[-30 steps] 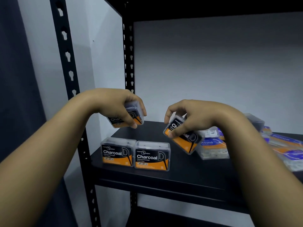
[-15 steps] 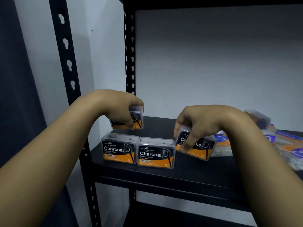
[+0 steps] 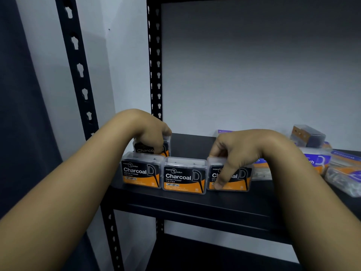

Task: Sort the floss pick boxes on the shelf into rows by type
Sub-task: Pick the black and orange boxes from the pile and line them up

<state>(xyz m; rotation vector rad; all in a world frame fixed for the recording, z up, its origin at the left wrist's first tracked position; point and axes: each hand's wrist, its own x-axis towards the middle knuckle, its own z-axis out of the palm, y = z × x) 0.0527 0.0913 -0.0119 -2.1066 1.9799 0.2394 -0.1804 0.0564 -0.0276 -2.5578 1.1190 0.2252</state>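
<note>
Here, right hand (image 3: 237, 153) fingers pinch the third Charcoal box (image 3: 229, 178) upright at lower centre, its long axis along the shelf (image 3: 195, 206) edge, just beside the second box (image 3: 184, 176). Left hand (image 3: 145, 132) fingers clamp a fourth box (image 3: 151, 148) behind the first box (image 3: 141, 171).

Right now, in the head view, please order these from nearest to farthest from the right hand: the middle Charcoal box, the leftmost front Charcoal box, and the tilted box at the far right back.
Measured from the right hand:
1. Middle Charcoal box, just to its left in the front row.
2. Tilted box, right, at the back.
3. Leftmost front Charcoal box, at the row's left end.
</note>
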